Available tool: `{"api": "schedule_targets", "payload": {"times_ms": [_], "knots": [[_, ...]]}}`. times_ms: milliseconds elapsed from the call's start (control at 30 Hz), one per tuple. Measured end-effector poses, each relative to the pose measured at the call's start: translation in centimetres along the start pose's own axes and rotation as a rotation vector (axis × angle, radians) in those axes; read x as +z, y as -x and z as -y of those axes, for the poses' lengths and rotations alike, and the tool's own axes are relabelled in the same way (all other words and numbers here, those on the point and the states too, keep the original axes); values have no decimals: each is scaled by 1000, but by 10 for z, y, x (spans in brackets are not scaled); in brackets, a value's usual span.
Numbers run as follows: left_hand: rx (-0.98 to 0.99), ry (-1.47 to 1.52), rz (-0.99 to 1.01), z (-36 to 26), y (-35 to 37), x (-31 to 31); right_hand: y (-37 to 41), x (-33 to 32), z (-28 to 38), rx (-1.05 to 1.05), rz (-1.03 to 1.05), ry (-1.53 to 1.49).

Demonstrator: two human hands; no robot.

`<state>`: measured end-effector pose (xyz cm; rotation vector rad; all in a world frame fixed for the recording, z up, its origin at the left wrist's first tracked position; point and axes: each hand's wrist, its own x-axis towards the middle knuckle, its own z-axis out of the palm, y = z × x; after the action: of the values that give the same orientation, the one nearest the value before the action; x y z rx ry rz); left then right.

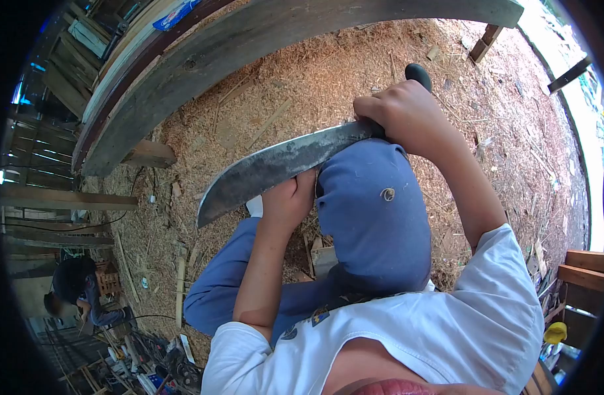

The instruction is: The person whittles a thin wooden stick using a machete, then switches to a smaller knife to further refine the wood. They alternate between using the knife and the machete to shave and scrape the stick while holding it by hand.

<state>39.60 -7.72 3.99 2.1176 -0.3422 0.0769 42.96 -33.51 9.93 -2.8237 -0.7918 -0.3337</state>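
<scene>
A machete (275,168) with a wide, curved, dark and scuffed blade lies across in front of my raised knee (374,191) in blue trousers. My right hand (404,113) is closed round its handle, and the black rounded handle end (418,76) sticks out beyond my fist. The blade points left, its broad tip lowest in view. Close against the blade's lower edge, beside the knee, is my left hand (290,199). Its fingers go out of sight behind the blade and knee, so whether they hold anything is hidden.
Wood shavings (302,85) and scraps cover the ground. A long, thick wooden beam (249,43) crosses ahead on short supports. At the lower left another person (78,289) bends low, near a clutter of tools (140,359). Timber pieces (585,270) stand at the right.
</scene>
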Motion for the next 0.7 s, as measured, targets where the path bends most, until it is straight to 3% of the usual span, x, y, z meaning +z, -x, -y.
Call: {"api": "schedule_targets", "payload": {"times_ms": [67,133,200,267,300,333,433,533,633,700], "knots": [[-208,-51,72,-5,10,-8,4,-1,-1,65,14,-56],[362,5,95,19,36,-34,22,2,-9,199,26,-171],[287,66,224,14,71,-48,56,33,-24,443,-99,-492],[244,86,87,9,73,-52,66,64,-28,709,-170,-678],[253,90,14,9,62,-51,56,38,-21,762,-75,-623],[167,211,-23,9,47,-45,51,27,-20,663,-10,-427],[90,359,-20,-4,3,-31,51,19,-27,440,-46,-212],[-85,624,109,-5,-25,-13,48,14,-24,357,-84,-309],[-132,570,16,-9,-30,10,39,21,-37,215,-74,-292],[-149,524,79,-9,-33,13,30,27,-38,171,-54,-288]]}}
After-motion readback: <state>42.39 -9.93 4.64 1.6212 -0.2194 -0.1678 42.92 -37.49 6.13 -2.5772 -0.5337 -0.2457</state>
